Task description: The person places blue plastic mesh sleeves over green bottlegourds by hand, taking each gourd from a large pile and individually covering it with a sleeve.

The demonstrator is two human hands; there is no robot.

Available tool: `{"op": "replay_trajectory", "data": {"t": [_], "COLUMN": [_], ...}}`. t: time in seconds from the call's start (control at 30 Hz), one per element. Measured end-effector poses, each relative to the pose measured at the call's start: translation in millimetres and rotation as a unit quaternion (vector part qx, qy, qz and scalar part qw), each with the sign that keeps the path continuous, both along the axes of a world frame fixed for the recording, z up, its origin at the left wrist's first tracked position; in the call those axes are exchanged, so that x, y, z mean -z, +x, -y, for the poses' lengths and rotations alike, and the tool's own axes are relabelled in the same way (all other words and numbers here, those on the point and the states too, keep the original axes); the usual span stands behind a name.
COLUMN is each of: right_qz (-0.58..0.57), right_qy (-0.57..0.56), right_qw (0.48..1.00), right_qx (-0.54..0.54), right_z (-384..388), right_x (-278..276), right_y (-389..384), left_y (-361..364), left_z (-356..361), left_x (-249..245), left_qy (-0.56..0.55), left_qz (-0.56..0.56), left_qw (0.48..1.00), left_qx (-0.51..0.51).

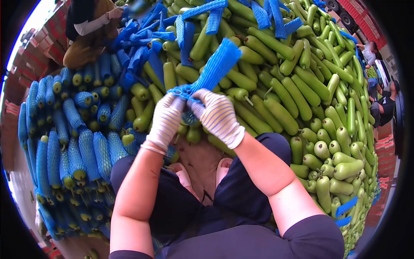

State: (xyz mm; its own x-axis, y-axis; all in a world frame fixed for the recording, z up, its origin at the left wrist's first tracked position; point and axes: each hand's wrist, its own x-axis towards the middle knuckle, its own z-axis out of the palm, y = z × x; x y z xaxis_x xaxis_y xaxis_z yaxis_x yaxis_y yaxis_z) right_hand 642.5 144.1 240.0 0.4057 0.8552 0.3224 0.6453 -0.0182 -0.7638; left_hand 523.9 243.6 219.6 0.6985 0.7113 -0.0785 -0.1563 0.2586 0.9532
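Note:
Both my hands wear white striped gloves with grey fingertips. A blue foam net sleeve (pixel 217 62) is between them, its flat end pointing up and right and its near end bunched and stretched. My left hand (pixel 167 116) has its fingers closed on the left side of the bunched end. My right hand (pixel 217 113) pinches the same end from the right. Below the net, a green gourd (pixel 194 134) lies between my wrists.
Bare green gourds (pixel 280 112) are heaped ahead and to the right. Gourds in blue nets (pixel 88 155) are stacked at the left. Loose blue nets (pixel 142 47) lie on the heap. A co-worker (pixel 88 30) is at the upper left; other people (pixel 384 103) are far right.

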Motion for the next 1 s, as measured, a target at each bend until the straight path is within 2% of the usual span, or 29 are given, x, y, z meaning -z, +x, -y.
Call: {"op": "replay_trajectory", "data": {"t": [0.03, 0.1, 0.17, 0.23, 0.27, 0.3, 0.33, 0.37, 0.4, 0.43, 0.5, 0.53, 0.57, 0.63, 0.67, 0.7, 0.77, 0.8, 0.83, 0.87, 0.9, 0.93, 0.97, 1.0], "right_qz": [0.002, 0.026, 0.051, 0.031, -0.03, -0.29, -0.412, -0.527, -0.523, -0.522, -0.472, -0.412, -0.412, -0.292, -0.292, -0.349, -0.414, -0.416, -0.417, -0.369, -0.37, -0.253, -0.131, -0.14], "right_qy": [-0.058, -0.156, -0.217, -0.006, 0.101, 0.099, 0.108, 0.116, 0.094, 0.095, 0.098, 0.134, 0.134, 0.134, 0.091, 0.109, -0.038, -0.055, -0.071, -0.077, -0.073, -0.087, -0.099, -0.146], "right_qw": [0.998, 0.984, 0.97, 0.996, 0.993, 0.952, 0.904, 0.842, 0.847, 0.847, 0.874, 0.9, 0.901, 0.944, 0.948, 0.922, 0.874, 0.861, 0.848, 0.863, 0.864, 0.916, 0.953, 0.95], "right_qx": [-0.019, -0.08, -0.102, -0.087, -0.055, -0.022, -0.018, -0.016, -0.02, -0.019, -0.055, -0.041, -0.041, -0.073, -0.085, -0.129, -0.253, -0.287, -0.319, -0.337, -0.334, -0.298, -0.255, -0.239], "right_z": [1.4, 4.3, 4.7, -4.4, -9.9, -15.5, -15.6, -14.0, -11.6, -10.7, -9.5, -10.7, -10.5, -7.3, -1.0, 3.2, 19.6, 24.9, 27.6, 25.4, 24.1, 20.9, 17.7, 15.2], "right_x": [1.4, 6.1, 1.8, 19.7, 19.5, 15.2, 8.6, -1.2, -1.5, -2.3, -6.5, -9.4, -8.7, -6.9, -8.3, -11.5, -29.3, -27.6, -26.1, -19.7, -16.0, -14.1, -15.8, -23.0], "right_y": [-10.3, -25.6, -33.6, -20.7, -12.2, -10.8, -5.3, 0.5, 2.4, 4.2, 4.8, 0.2, -2.7, -10.3, -20.4, -33.7, -45.1, -52.7, -57.9, -57.3, -55.0, -49.4, -44.3, -43.0], "left_y": [-1.1, -10.6, -10.1, -7.8, -9.2, -4.1, -3.8, -3.2, -5.3, -6.7, -5.1, -3.0, -3.1, -8.2, -13.5, -14.0, -7.1, -8.9, -10.4, -12.0, -12.8, -20.2, -23.5, -25.7], "left_z": [-2.7, -9.4, -17.4, -13.5, -13.2, -1.9, 1.3, 2.4, -1.2, -5.3, -7.8, -6.9, -8.3, -12.4, -18.0, -25.0, -10.4, -9.7, -9.4, -9.5, -9.9, -21.4, -21.5, -18.0], "left_x": [-6.2, -10.7, 8.6, 7.8, 11.6, -4.7, -3.3, -0.9, 0.8, 3.9, -6.5, -12.7, -12.3, -11.0, 18.7, 13.3, -1.7, -8.1, -13.8, -18.1, -20.4, -9.3, -13.4, -18.0], "left_qy": [-0.075, -0.176, -0.194, -0.193, -0.13, 0.035, 0.169, 0.298, 0.4, 0.4, 0.268, 0.147, 0.146, 0.195, 0.189, 0.482, 0.414, 0.415, 0.495, 0.572, 0.644, 0.564, 0.535, 0.631], "left_qz": [0.072, 0.186, 0.204, 0.148, 0.064, -0.002, -0.058, -0.112, -0.119, -0.118, -0.086, -0.025, -0.024, -0.093, -0.217, -0.298, -0.114, -0.114, -0.129, -0.142, -0.152, -0.111, -0.204, -0.288], "left_qw": [0.994, 0.967, 0.959, 0.97, 0.989, 0.999, 0.984, 0.948, 0.909, 0.909, 0.959, 0.986, 0.986, 0.971, 0.951, 0.793, 0.89, 0.89, 0.846, 0.794, 0.734, 0.813, 0.817, 0.717], "left_qx": [-0.027, -0.016, -0.02, -0.016, -0.012, -0.012, -0.011, -0.009, -0.012, -0.011, 0.043, 0.07, 0.07, 0.103, 0.114, 0.224, 0.153, 0.152, 0.152, 0.152, 0.153, 0.096, 0.074, 0.062]}}
